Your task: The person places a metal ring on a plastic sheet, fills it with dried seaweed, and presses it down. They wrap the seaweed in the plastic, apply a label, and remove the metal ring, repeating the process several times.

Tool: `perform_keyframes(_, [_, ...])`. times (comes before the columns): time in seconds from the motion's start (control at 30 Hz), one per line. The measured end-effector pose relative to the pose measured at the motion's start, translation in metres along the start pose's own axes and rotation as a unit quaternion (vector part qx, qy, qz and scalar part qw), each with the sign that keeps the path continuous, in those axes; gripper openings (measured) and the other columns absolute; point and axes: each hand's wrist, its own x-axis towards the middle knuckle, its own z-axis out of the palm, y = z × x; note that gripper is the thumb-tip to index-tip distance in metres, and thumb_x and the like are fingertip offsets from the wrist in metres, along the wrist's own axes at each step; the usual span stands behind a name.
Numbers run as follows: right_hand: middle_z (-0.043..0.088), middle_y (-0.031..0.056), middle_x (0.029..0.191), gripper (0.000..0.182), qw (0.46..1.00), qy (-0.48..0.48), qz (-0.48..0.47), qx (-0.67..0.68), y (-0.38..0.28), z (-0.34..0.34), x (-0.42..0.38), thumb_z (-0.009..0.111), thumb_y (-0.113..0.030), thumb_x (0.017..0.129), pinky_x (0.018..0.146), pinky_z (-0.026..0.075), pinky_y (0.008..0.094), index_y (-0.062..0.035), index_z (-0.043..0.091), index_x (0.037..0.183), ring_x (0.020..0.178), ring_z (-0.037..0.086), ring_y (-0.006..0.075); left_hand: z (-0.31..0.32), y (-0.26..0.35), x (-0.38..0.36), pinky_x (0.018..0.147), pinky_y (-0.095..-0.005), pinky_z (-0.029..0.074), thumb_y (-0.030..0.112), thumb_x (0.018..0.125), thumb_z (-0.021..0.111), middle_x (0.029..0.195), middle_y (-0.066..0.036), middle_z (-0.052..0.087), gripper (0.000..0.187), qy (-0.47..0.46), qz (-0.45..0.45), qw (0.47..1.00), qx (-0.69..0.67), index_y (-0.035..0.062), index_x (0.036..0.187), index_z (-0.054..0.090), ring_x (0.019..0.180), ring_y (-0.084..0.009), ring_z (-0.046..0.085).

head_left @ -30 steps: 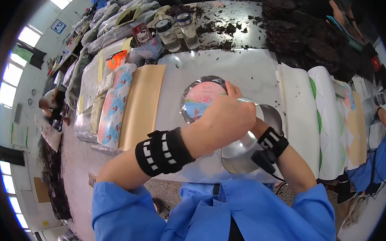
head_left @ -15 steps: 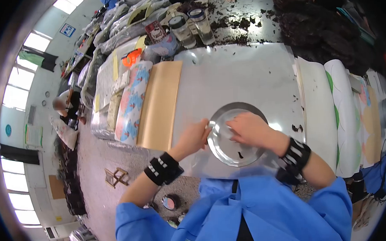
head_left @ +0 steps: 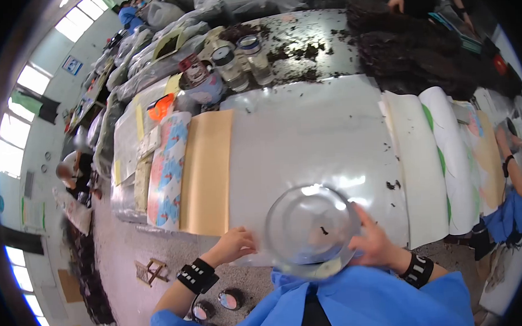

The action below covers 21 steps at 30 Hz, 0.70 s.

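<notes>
A round, clear bowl-like dish point(head_left: 301, 222) is tilted at the near edge of the metal-topped table point(head_left: 306, 132). On its right rim is my right hand point(head_left: 372, 240), thumb and fingers gripping the edge. My left hand point(head_left: 238, 245) is left of the dish, apart from it, with its fingers curled; whether it holds anything is hidden. A small dark scrap point(head_left: 324, 231) shows within the dish's outline.
Left stand a gold roll point(head_left: 206, 171), a patterned roll point(head_left: 169, 167), an orange item point(head_left: 160, 107) and jars point(head_left: 230, 68). White rolls point(head_left: 415, 162) lie right. Dark fibrous bundles point(head_left: 407, 46) are behind, near a co-worker's hand point(head_left: 396, 3). Another person's arm point(head_left: 514, 169) is far right.
My left hand has let go of the dish's rim and moved left. My right hand has shifted from inside the dish to its right rim. The dish is now tilted and nearer me.
</notes>
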Motion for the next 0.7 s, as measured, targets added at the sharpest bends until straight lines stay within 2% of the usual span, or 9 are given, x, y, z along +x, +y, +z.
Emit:
perform_keyframes(0.07, [0.029, 0.0406, 0.150, 0.035, 0.995, -0.058, -0.072, 0.020, -0.019, 0.014, 0.006, 0.083, -0.027, 0.073, 0.108, 0.043, 0.0495, -0.0011, 0.063, 0.083, 0.134, 0.045, 0.0500, -0.011, 0.003, 0.016, 0.081, -0.0391, 0.050, 0.022, 0.086, 0.072, 0.088, -0.004, 0.067, 0.011, 0.023, 0.035, 0.999, 0.022, 0.0120, 0.091, 0.072, 0.088, -0.0284, 0.061])
perform_keyframes(0.13, [0.032, 0.0407, 0.149, 0.035, 0.989, -0.081, -0.119, 0.021, -0.029, 0.040, 0.023, 0.082, -0.027, 0.074, 0.109, 0.043, 0.0499, 0.0003, 0.063, 0.086, 0.132, 0.046, 0.0504, -0.054, 0.024, 0.043, 0.078, -0.0367, 0.051, 0.018, 0.094, 0.065, 0.089, -0.007, 0.071, 0.010, 0.126, -0.199, 0.962, -0.141, 0.0102, 0.095, 0.071, 0.082, -0.0283, 0.064])
perform_keyframes(0.27, [0.034, 0.0411, 0.146, 0.041, 0.986, -0.133, -0.062, 0.084, -0.009, 0.057, 0.036, 0.082, -0.027, 0.070, 0.107, 0.043, 0.0494, 0.0031, 0.064, 0.091, 0.131, 0.045, 0.0530, -0.092, 0.072, 0.024, 0.077, -0.0325, 0.052, 0.011, 0.100, 0.054, 0.094, -0.007, 0.074, 0.016, 0.261, -0.115, 0.932, -0.222, 0.0007, 0.097, 0.066, 0.086, -0.0207, 0.069])
perform_keyframes(0.33, [0.033, 0.0418, 0.146, 0.040, 0.997, 0.074, 0.035, 0.004, 0.027, 0.052, 0.035, 0.082, -0.029, 0.071, 0.107, 0.043, 0.0489, 0.0020, 0.065, 0.089, 0.133, 0.040, 0.0539, -0.076, 0.088, 0.013, 0.081, -0.0343, 0.052, 0.009, 0.097, 0.058, 0.099, -0.010, 0.074, 0.011, 0.215, -0.068, 0.961, -0.158, 0.0004, 0.094, 0.064, 0.092, -0.0226, 0.069])
perform_keyframes(0.4, [0.033, 0.0420, 0.145, 0.048, 0.975, 0.116, 0.186, -0.030, 0.049, 0.045, 0.053, 0.083, -0.030, 0.071, 0.108, 0.041, 0.0507, -0.0015, 0.066, 0.106, 0.134, 0.038, 0.0541, -0.051, 0.086, 0.024, 0.084, -0.0364, 0.052, 0.008, 0.093, 0.062, 0.098, -0.011, 0.073, 0.007, 0.202, -0.043, 0.972, -0.110, 0.0019, 0.095, 0.065, 0.094, -0.0265, 0.069])
perform_keyframes(0.5, [0.037, 0.0375, 0.146, 0.063, 0.971, 0.175, 0.161, 0.038, 0.075, 0.050, 0.068, 0.079, -0.032, 0.076, 0.109, 0.039, 0.0516, -0.0020, 0.058, 0.128, 0.134, 0.041, 0.0500, -0.011, 0.058, 0.046, 0.087, -0.0400, 0.052, 0.009, 0.089, 0.066, 0.097, -0.013, 0.072, 0.009, 0.196, -0.013, 0.980, -0.040, 0.0041, 0.097, 0.065, 0.095, -0.0322, 0.068])
perform_keyframes(0.6, [0.045, 0.0273, 0.145, 0.063, 0.971, -0.072, 0.102, -0.205, 0.069, 0.050, -0.019, 0.069, -0.029, 0.085, 0.112, 0.036, 0.0502, 0.0008, 0.050, 0.138, 0.135, 0.044, 0.0418, -0.009, 0.046, 0.053, 0.091, -0.0432, 0.050, 0.016, 0.089, 0.067, 0.104, -0.013, 0.071, 0.014, 0.161, -0.006, 0.987, -0.016, 0.0063, 0.100, 0.065, 0.101, -0.0329, 0.066])
perform_keyframes(0.67, [0.059, 0.0201, 0.132, 0.047, 0.989, -0.001, 0.045, -0.141, 0.051, 0.059, -0.103, 0.072, -0.022, 0.082, 0.105, 0.044, 0.0485, -0.0029, 0.063, 0.124, 0.122, 0.057, 0.0388, -0.023, 0.045, 0.055, 0.094, -0.0442, 0.049, 0.019, 0.089, 0.069, 0.112, -0.013, 0.069, 0.021, 0.109, 0.003, 0.994, 0.022, 0.0073, 0.105, 0.064, 0.109, -0.0315, 0.064])
perform_keyframes(0.7, [0.060, 0.0193, 0.130, 0.044, 0.980, -0.027, 0.192, 0.048, 0.041, 0.052, -0.125, 0.072, -0.021, 0.083, 0.104, 0.045, 0.0483, -0.0036, 0.065, 0.123, 0.121, 0.058, 0.0373, -0.033, 0.045, 0.060, 0.099, -0.0450, 0.047, 0.021, 0.086, 0.071, 0.120, -0.013, 0.067, 0.029, 0.145, -0.011, 0.988, 0.047, 0.0089, 0.112, 0.064, 0.115, -0.0331, 0.061])
